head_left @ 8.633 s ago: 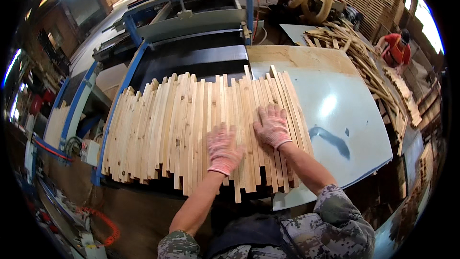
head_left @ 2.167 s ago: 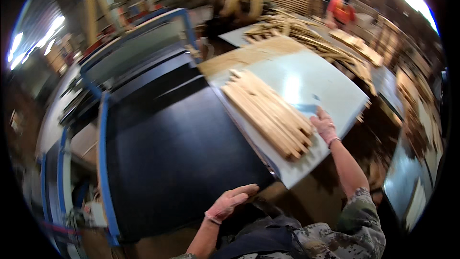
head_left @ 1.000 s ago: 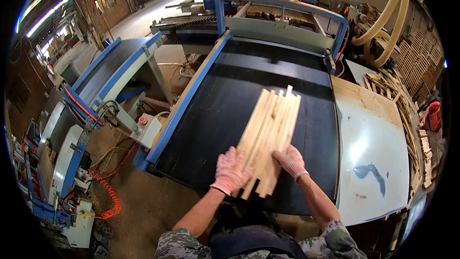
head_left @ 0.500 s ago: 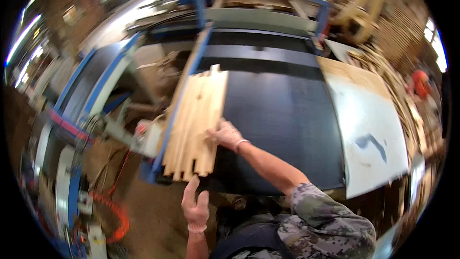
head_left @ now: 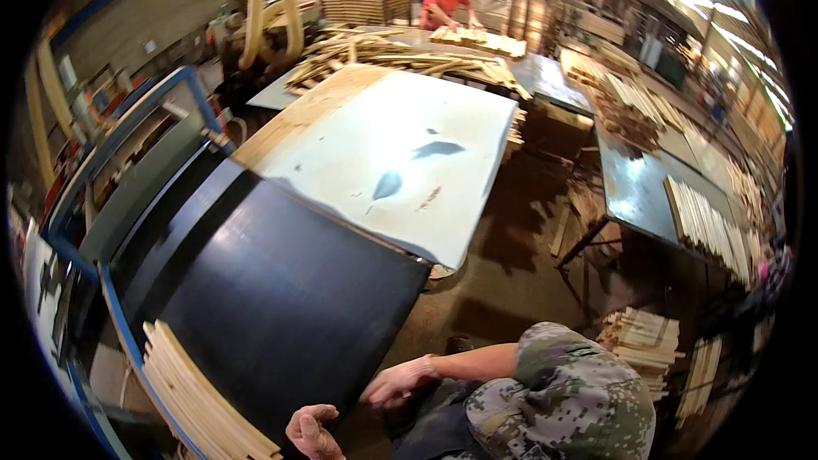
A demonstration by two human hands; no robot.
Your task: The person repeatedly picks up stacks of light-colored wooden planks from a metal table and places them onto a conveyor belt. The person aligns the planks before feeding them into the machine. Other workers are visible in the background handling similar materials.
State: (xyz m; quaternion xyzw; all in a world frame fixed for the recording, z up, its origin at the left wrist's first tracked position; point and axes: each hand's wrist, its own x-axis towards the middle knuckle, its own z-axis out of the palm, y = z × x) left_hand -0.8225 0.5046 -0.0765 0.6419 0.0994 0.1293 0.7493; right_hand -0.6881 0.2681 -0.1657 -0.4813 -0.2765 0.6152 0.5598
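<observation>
Pale wooden strips (head_left: 200, 396) lie side by side on the dark conveyor belt (head_left: 281, 290), along its blue left rail. My left hand (head_left: 313, 433), in a light glove, is held low by the belt's near edge, to the right of the strips and apart from them. Its fingers are loosely bent with a gap at the thumb, and nothing is in it. My gloved right hand (head_left: 396, 382) is at the belt's near right edge, close to my body. Its fingers stretch toward the left hand and hold nothing visible; whether they touch the belt I cannot tell.
A pale sheet-topped table (head_left: 409, 162) adjoins the belt. Behind it lie heaped wood strips (head_left: 400, 60), where a person in red (head_left: 445, 4) handles strips. A blue machine frame (head_left: 128, 145) spans the belt's far end. Another table (head_left: 635, 179) and stacked strips (head_left: 643, 345) stand at right.
My view has swung to the right. My right hand has left the strips and drawn back toward my body. The left hand is no longer at the strips' near ends.
</observation>
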